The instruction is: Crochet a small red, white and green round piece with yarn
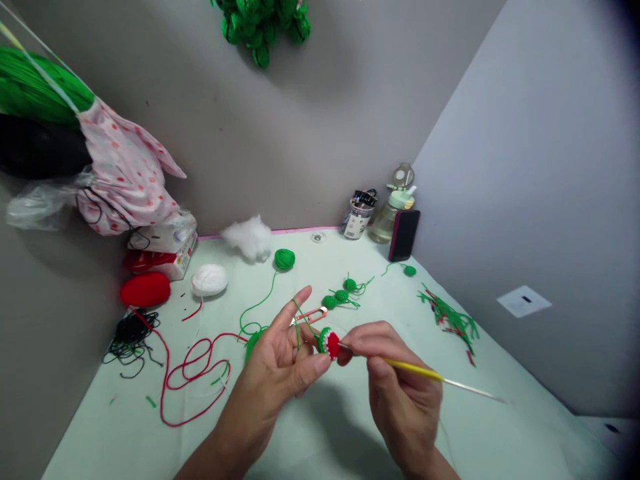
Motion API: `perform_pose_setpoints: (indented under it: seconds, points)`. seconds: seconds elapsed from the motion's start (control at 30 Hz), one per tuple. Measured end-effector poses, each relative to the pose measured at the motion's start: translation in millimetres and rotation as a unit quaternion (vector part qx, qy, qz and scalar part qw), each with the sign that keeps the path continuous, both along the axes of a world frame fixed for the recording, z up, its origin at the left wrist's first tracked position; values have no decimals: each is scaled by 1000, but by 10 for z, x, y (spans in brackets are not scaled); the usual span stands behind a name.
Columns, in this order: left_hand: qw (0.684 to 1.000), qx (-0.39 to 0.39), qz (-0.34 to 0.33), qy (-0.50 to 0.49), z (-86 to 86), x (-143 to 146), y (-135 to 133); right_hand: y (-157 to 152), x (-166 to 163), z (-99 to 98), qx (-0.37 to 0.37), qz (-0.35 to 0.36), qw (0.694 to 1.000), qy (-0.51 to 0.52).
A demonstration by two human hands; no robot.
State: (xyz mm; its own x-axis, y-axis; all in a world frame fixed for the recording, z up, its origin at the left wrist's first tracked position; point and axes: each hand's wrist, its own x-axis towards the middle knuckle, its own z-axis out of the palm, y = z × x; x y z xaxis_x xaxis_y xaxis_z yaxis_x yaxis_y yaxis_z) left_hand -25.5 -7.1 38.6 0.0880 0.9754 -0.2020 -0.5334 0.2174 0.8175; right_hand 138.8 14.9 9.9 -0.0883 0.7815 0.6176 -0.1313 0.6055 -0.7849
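Note:
My left hand (280,357) pinches a small crocheted piece (329,343), red in the middle with a white ring and a green edge. Green yarn (298,319) runs over its raised index finger. My right hand (395,380) grips a yellow-handled crochet hook (425,373), whose tip is at the red part of the piece. Both hands hover above the pale green table (310,427), near its middle. A green yarn strand trails from the left hand to a green yarn ball (284,259) farther back.
On the table lie a red yarn ball (145,289), a white yarn ball (209,279), black yarn (131,337), loose red yarn (193,373), white stuffing (247,237), small green crocheted balls (340,296), yarn scraps (447,317), a jar (358,215), bottle (393,210) and phone (403,235).

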Motion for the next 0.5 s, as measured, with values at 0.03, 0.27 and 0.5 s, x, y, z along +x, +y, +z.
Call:
perform_pose_setpoints:
  seconds: [0.03,0.27,0.5]
  points:
    - [1000,1,-3,3,-5,-5,2,4,8,2,-7,1,1000,2]
    - [999,11,-38,30,-66,-40,20,34,48,45,-67,-2,996,55]
    - [993,52,-83,63,-112,-68,52,126,55,128,-206,94,963,143]
